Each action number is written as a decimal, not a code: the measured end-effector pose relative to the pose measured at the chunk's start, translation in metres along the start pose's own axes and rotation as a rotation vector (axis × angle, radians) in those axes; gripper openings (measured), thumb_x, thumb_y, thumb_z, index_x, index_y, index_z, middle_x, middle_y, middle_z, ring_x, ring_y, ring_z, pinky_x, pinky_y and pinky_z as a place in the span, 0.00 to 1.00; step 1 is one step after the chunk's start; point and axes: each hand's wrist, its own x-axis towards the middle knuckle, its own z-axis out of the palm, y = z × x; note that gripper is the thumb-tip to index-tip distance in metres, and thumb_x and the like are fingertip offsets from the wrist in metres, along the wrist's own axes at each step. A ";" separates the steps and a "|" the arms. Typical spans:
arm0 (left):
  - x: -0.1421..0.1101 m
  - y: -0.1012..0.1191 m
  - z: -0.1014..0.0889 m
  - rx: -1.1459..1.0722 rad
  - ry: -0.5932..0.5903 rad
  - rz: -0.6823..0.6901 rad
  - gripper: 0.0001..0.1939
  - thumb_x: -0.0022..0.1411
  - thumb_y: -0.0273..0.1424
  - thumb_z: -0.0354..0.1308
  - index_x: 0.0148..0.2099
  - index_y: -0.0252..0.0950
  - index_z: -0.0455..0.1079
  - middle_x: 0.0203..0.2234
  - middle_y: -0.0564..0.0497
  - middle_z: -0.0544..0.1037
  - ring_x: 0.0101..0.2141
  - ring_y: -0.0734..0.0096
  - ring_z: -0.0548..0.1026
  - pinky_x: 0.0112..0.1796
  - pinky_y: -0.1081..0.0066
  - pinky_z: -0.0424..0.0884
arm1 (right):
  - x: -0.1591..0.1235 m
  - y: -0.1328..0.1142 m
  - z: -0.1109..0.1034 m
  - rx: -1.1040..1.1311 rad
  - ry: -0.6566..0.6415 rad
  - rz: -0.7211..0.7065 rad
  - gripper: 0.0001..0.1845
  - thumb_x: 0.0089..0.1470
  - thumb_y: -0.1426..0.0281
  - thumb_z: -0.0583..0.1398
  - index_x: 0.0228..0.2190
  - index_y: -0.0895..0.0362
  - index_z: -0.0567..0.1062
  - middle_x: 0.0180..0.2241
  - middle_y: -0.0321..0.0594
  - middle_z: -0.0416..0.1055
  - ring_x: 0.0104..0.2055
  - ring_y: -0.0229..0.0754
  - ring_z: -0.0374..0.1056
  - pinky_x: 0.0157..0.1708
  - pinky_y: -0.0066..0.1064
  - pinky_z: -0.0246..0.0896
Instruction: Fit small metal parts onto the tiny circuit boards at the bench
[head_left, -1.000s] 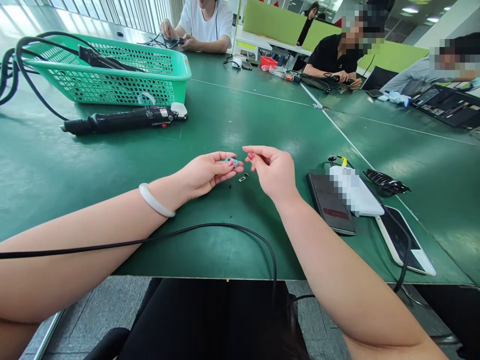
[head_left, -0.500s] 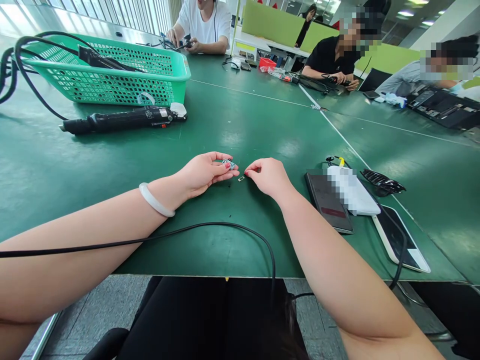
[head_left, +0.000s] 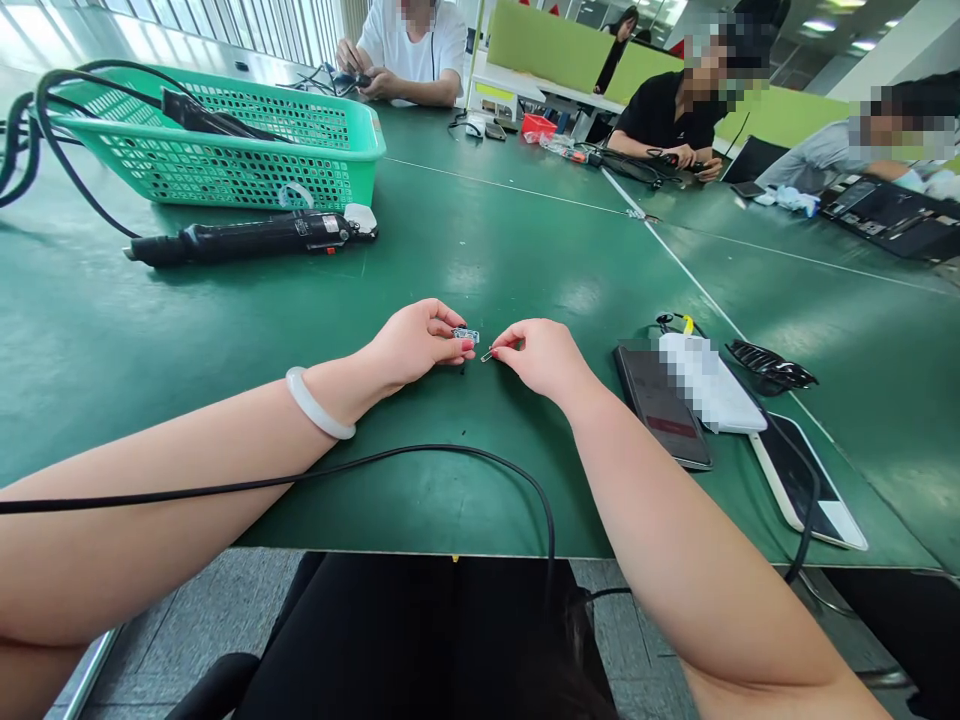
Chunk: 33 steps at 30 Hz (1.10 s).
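My left hand (head_left: pixel 418 343) pinches a small circuit board (head_left: pixel 466 336) between thumb and fingers, just above the green table (head_left: pixel 375 500). Close by on the right, my right hand (head_left: pixel 541 355) is closed on a tiny metal frame-like piece (head_left: pixel 487 355), held at the tips of thumb and forefinger. A small gap separates the board from the metal piece. Tiny dark specks lie on the table below my left fingertips; they are too small to name.
A black electric screwdriver (head_left: pixel 247 238) lies before a green basket (head_left: pixel 262 165) holding cables. Right of my hand are a dark phone (head_left: pixel 660 410), a white power-bank-like block (head_left: pixel 712 385) and a white phone (head_left: pixel 806 485). A black cable (head_left: pixel 420 448) crosses the front. Several people sit beyond.
My left hand has turned the board to a flatter, more level angle. The metal piece has tilted in my right fingertips. The view has shifted slightly.
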 end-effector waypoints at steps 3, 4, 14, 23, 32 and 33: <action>0.000 0.000 0.000 0.015 -0.010 0.007 0.15 0.49 0.20 0.66 0.36 0.32 0.64 0.25 0.50 0.78 0.29 0.71 0.78 0.39 0.64 0.75 | 0.001 0.001 0.001 -0.033 -0.018 -0.009 0.07 0.47 0.72 0.60 0.23 0.55 0.79 0.23 0.37 0.72 0.27 0.38 0.65 0.28 0.32 0.58; -0.001 0.000 0.000 0.023 -0.010 0.008 0.14 0.49 0.20 0.66 0.36 0.32 0.64 0.25 0.50 0.78 0.29 0.71 0.78 0.39 0.64 0.75 | 0.000 0.000 0.000 -0.029 -0.013 -0.014 0.07 0.48 0.72 0.60 0.22 0.55 0.78 0.23 0.37 0.72 0.27 0.38 0.65 0.29 0.32 0.58; -0.001 0.001 0.000 0.069 -0.007 0.031 0.12 0.51 0.23 0.65 0.36 0.32 0.64 0.23 0.50 0.78 0.29 0.70 0.78 0.37 0.64 0.75 | -0.010 -0.023 -0.006 0.245 0.124 -0.167 0.07 0.50 0.69 0.59 0.25 0.56 0.77 0.27 0.37 0.73 0.27 0.36 0.64 0.30 0.31 0.58; -0.001 0.000 -0.001 0.078 0.007 0.070 0.13 0.48 0.22 0.67 0.34 0.32 0.66 0.24 0.50 0.78 0.29 0.70 0.78 0.40 0.63 0.74 | -0.011 -0.024 -0.005 0.207 0.135 -0.156 0.06 0.48 0.70 0.60 0.24 0.56 0.77 0.26 0.36 0.73 0.27 0.36 0.63 0.30 0.30 0.57; 0.002 -0.002 -0.001 0.044 0.006 0.100 0.11 0.48 0.20 0.66 0.33 0.31 0.67 0.26 0.50 0.78 0.30 0.71 0.78 0.40 0.64 0.74 | -0.007 -0.020 -0.005 0.298 0.084 -0.043 0.07 0.48 0.68 0.61 0.24 0.56 0.78 0.25 0.37 0.75 0.27 0.37 0.66 0.30 0.31 0.58; 0.002 -0.002 -0.001 0.043 0.006 0.101 0.11 0.48 0.20 0.66 0.33 0.31 0.67 0.26 0.50 0.78 0.30 0.71 0.78 0.40 0.63 0.74 | -0.007 -0.020 -0.005 0.308 0.086 -0.042 0.07 0.48 0.68 0.60 0.24 0.57 0.77 0.25 0.37 0.75 0.27 0.36 0.66 0.30 0.31 0.58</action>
